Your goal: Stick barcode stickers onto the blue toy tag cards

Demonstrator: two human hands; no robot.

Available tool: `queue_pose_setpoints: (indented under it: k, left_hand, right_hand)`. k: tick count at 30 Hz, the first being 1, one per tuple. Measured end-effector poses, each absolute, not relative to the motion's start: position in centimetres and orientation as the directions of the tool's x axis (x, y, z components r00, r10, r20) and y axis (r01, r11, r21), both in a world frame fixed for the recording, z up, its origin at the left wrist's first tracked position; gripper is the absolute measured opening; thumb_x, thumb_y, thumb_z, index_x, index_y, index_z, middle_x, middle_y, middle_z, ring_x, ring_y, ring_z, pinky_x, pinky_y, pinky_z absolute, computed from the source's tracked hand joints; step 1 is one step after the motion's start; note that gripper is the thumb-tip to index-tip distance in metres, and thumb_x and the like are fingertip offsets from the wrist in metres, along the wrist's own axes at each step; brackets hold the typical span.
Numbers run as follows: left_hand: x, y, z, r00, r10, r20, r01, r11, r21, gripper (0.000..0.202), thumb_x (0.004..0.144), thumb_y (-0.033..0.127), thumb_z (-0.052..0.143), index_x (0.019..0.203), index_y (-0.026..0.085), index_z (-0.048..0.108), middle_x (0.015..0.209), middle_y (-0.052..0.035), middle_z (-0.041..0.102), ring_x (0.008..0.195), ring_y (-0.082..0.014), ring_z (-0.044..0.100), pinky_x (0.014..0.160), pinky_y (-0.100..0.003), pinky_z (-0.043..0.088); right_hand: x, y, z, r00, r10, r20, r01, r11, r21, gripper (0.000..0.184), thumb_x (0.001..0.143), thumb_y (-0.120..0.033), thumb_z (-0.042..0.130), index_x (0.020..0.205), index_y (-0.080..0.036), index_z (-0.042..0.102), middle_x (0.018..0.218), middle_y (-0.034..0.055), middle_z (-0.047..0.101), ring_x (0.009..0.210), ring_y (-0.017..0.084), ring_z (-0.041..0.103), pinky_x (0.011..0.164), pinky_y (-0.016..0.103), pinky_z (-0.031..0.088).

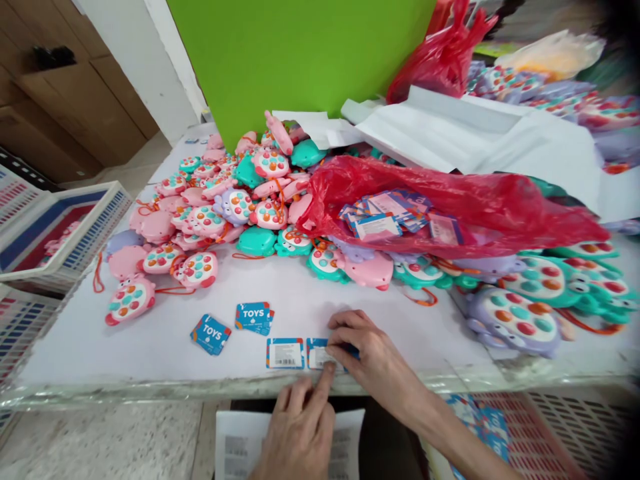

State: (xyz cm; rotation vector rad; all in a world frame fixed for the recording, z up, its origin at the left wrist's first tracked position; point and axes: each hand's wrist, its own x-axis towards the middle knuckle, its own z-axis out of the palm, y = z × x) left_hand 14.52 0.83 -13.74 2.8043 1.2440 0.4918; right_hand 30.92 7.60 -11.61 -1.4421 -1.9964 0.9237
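At the table's front edge, a small blue card (316,361) lies flat with a white barcode label on it. My left hand (299,430) reaches up from below; its index finger is stretched out and touches this card's lower right corner, and the other fingers are partly bent. My right hand (369,350) comes from the right, fingers bent together, with its fingertips and thumb closed at the same card's right side. Another blue card is mostly hidden beneath it. To the left lies a labelled card (285,353). Blue TOYS cards (253,317) and a TOYS card (211,334) lie farther left.
Pink, green and purple bubble toys (200,220) with orange cords heap behind. A red plastic bag (475,207) holds many cards. A printed label sheet (237,443) lies below the table edge. Crates (107,213) stand left; a red crate (530,427) is lower right.
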Motion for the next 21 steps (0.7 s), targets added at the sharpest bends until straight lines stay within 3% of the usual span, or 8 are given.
queue_pose_setpoints:
  k: [3,5,7,11,15,18,21]
  left_hand:
    - [14.5,0.9,-14.1,0.622,0.715,0.319,0.706,-0.689,0.165,0.019,0.064,0.005,0.039,0.071,0.013,0.055,0.130,-0.0091,0.046,0.084,-0.0228,0.043,0.068,-0.033,0.036]
    - [14.5,0.9,-14.3,0.611,0.716,0.339,0.713,-0.683,0.159,0.018,0.066,0.006,0.040,0.071,0.013,0.055,0.128,-0.0084,0.048,0.085,-0.0223,0.043,0.068,-0.033,0.036]
    - [14.6,0.8,-14.4,0.591,0.729,0.345,0.729,-0.666,0.158,0.018,0.067,0.006,0.041,0.072,0.014,0.056,0.123,-0.0065,0.052,0.086,-0.0223,0.044,0.069,-0.033,0.036]
    - [14.6,0.6,-14.5,0.568,0.747,0.345,0.744,-0.646,0.173,0.019,0.066,0.006,0.042,0.073,0.015,0.057,0.123,-0.0044,0.053,0.087,-0.0220,0.045,0.070,-0.033,0.036]
    - [14.6,0.4,-14.4,0.584,0.746,0.320,0.734,-0.654,0.186,0.021,0.062,0.006,0.042,0.074,0.014,0.057,0.134,-0.0059,0.043,0.087,-0.0226,0.045,0.070,-0.034,0.037]
    - [14.6,0.4,-14.4,0.574,0.755,0.317,0.740,-0.644,0.194,0.024,0.062,0.004,0.041,0.075,0.015,0.057,0.133,-0.0046,0.044,0.090,-0.0238,0.045,0.072,-0.035,0.038]
    - [14.7,0.4,-14.3,0.558,0.770,0.310,0.746,-0.629,0.217,0.026,0.060,0.003,0.040,0.075,0.016,0.057,0.133,-0.0037,0.045,0.092,-0.0239,0.045,0.073,-0.035,0.039]
  right_hand:
    - [30.9,7.4,-11.8,-0.275,0.961,0.023,0.649,0.203,-0.733,0.018,0.078,-0.006,0.056,0.091,-0.017,0.060,0.105,0.0085,0.053,0.099,0.022,0.049,0.085,0.037,0.044]
    - [30.6,7.4,-12.0,-0.261,0.964,0.056,0.693,0.228,-0.684,0.042,0.077,-0.010,0.060,0.116,-0.017,0.047,0.115,0.0113,0.048,0.103,0.024,0.047,0.085,0.040,0.044]
    - [30.0,7.7,-12.1,-0.274,0.958,0.083,0.764,0.269,-0.587,0.061,0.073,-0.020,0.067,0.126,-0.018,0.038,0.115,0.0122,0.049,0.100,0.027,0.047,0.081,0.044,0.046]
    - [29.0,9.2,-12.2,-0.294,0.949,0.116,0.864,0.316,-0.392,0.062,0.072,-0.034,0.069,0.125,-0.020,0.042,0.106,0.0115,0.054,0.091,0.029,0.049,0.074,0.044,0.046]
    - [30.1,9.2,-12.4,-0.245,0.956,0.162,0.888,0.288,-0.358,0.055,0.080,-0.037,0.058,0.127,-0.017,0.038,0.106,0.0126,0.052,0.096,0.030,0.047,0.075,0.041,0.044]
    - [31.4,7.4,-12.7,-0.247,0.951,0.185,0.889,0.299,-0.348,0.053,0.083,-0.043,0.051,0.129,-0.020,0.036,0.110,0.0126,0.051,0.096,0.029,0.047,0.075,0.042,0.043]
    - [32.1,6.0,-12.7,-0.240,0.954,0.179,0.905,0.287,-0.315,0.048,0.084,-0.038,0.051,0.127,-0.020,0.039,0.114,0.0130,0.050,0.098,0.029,0.046,0.076,0.043,0.043]
